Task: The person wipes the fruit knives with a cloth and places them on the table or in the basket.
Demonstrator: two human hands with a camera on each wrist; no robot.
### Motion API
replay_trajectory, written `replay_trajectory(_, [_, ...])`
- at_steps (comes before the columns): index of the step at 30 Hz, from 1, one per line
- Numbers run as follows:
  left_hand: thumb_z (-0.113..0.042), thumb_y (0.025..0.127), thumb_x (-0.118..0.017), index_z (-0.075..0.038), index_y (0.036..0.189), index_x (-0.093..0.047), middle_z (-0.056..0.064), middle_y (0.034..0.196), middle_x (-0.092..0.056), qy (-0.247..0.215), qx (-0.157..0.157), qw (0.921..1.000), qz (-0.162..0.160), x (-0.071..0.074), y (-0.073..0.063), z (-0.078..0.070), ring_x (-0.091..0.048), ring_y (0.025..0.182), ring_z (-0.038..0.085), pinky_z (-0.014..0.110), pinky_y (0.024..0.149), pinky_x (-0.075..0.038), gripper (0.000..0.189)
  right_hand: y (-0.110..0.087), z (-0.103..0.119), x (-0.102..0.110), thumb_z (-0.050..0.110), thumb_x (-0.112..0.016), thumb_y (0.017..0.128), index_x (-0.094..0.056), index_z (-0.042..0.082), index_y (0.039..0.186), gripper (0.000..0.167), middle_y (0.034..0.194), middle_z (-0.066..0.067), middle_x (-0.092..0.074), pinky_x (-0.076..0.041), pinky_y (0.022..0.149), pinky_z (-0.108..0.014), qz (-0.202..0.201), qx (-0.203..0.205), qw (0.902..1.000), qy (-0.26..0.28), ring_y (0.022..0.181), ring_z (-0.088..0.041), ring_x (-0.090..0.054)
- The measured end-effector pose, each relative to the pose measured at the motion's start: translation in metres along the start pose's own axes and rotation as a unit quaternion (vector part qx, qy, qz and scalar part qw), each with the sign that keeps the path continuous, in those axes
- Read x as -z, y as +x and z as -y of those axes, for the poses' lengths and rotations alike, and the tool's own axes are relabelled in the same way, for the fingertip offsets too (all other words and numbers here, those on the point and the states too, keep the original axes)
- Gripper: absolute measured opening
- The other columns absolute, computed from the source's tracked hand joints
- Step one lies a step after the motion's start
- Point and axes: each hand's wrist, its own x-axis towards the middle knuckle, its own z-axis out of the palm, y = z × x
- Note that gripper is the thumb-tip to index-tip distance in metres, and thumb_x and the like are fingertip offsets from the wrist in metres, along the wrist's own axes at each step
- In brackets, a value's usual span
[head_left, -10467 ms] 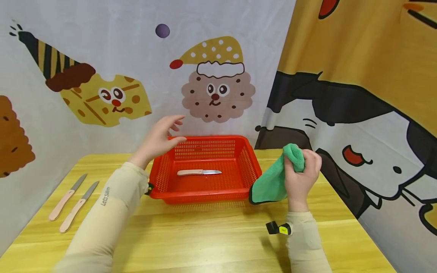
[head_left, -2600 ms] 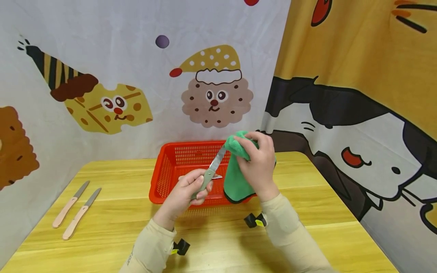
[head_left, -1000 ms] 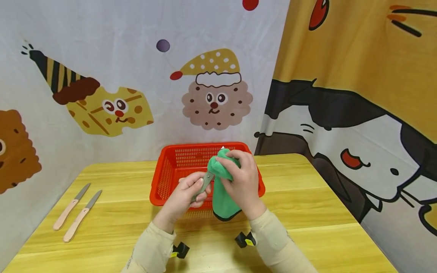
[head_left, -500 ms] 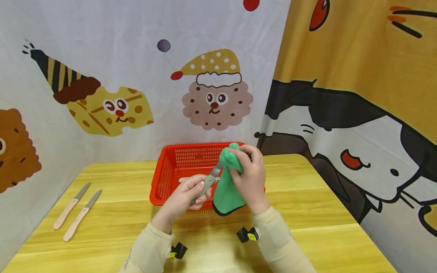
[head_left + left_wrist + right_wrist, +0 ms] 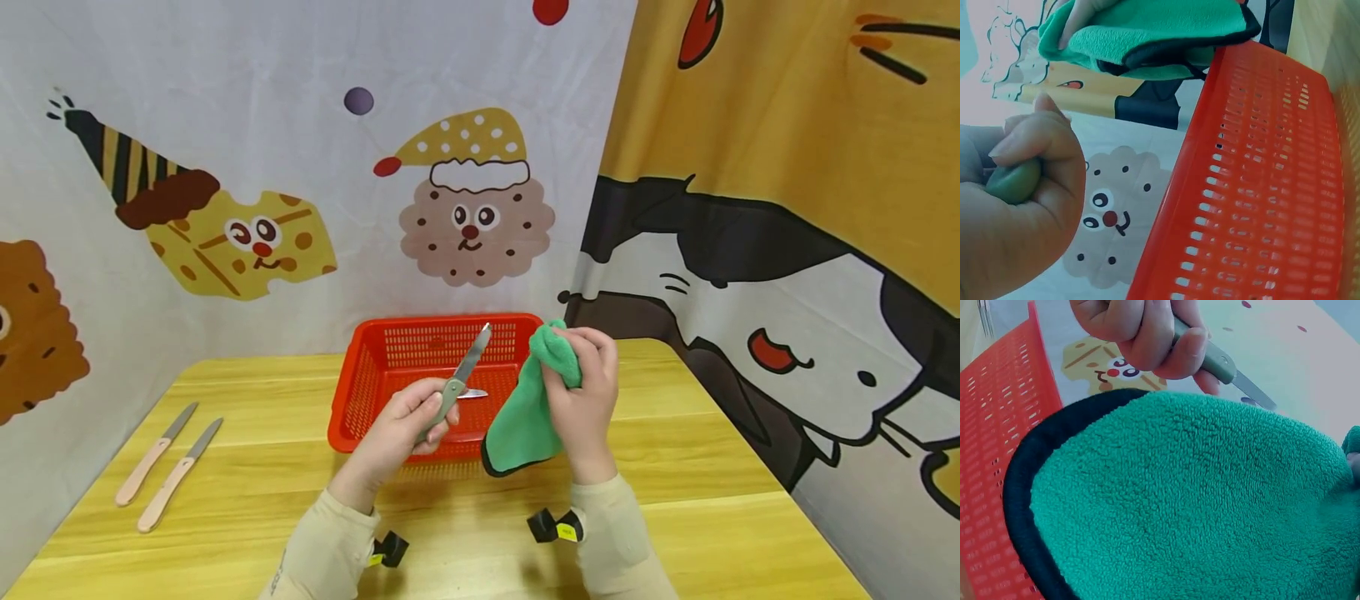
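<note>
In the head view my left hand (image 5: 396,435) grips a knife by its green handle (image 5: 444,407), blade pointing up and away over the red basket. The handle's butt (image 5: 1015,182) shows in the left wrist view, in the curled fingers. My right hand (image 5: 588,404) holds a bunched green cloth (image 5: 525,421) with black edging, its loose part hanging down. A gap separates the cloth from the bare blade (image 5: 472,358). The cloth (image 5: 1191,494) fills most of the right wrist view, the green-handled knife (image 5: 1218,365) beyond it.
A red plastic basket (image 5: 347,408) stands behind the hands. Inside lies another knife (image 5: 474,393), its handle hidden by my left hand. On the table's left side, two knives with pale handles (image 5: 142,473) (image 5: 167,497) lie side by side. A printed curtain (image 5: 292,50) hangs behind the table.
Ten seconds ago my left hand was empty; now it holds the green-handled knife. One second ago the cloth wrapped its blade; since then my right hand has moved right with the cloth, off the blade.
</note>
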Motion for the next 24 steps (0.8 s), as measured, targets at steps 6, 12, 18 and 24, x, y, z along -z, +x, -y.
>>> replay_trajectory(6, [-0.011,0.106,-0.047,-0.004,0.117,-0.060,0.003,0.085,-0.058,0.200,-0.007,0.9718,-0.125,-0.009,0.001,-0.005,-0.049,0.065,0.012,0.024,0.053,-0.040,0.019,-0.003,0.005,0.003,-0.009,-0.078,0.077,-0.072,0.001,0.105,0.031,0.111,-0.024,-0.056,-0.042,0.092,-0.033,0.005,0.005,0.9997,0.022,0.104,-0.032,-0.052])
replay_trajectory(12, [0.000,0.096,-0.061,-0.003,0.123,-0.062,0.005,0.101,-0.063,0.388,-0.115,0.8927,-0.198,-0.018,0.004,-0.004,-0.056,0.086,0.015,0.033,0.072,-0.052,0.027,-0.006,0.014,0.002,-0.003,-0.073,0.083,-0.072,0.003,0.108,0.026,0.111,-0.025,-0.056,-0.042,0.090,-0.035,0.028,0.033,0.9982,0.041,0.101,-0.035,-0.052])
replay_trajectory(18, [0.008,0.086,-0.071,0.002,0.118,-0.063,0.011,0.099,-0.062,0.461,-0.215,0.8234,-0.252,-0.021,0.006,-0.002,-0.054,0.082,0.019,0.033,0.067,-0.050,0.034,-0.008,0.020,-0.002,0.019,-0.069,0.094,-0.072,0.003,0.110,0.023,0.110,-0.026,-0.055,-0.043,0.089,-0.034,0.035,0.053,0.9965,0.054,0.099,-0.037,-0.053])
replay_trajectory(24, [0.014,0.079,-0.073,0.006,0.118,-0.062,0.016,0.099,-0.061,0.491,-0.265,0.7802,-0.283,-0.023,0.007,-0.002,-0.059,0.087,0.028,0.039,0.075,-0.053,0.042,-0.010,0.025,-0.007,0.020,-0.068,0.095,-0.072,0.003,0.108,0.022,0.108,-0.026,-0.056,-0.044,0.086,-0.032,0.029,0.088,0.9945,0.050,0.095,-0.037,-0.054])
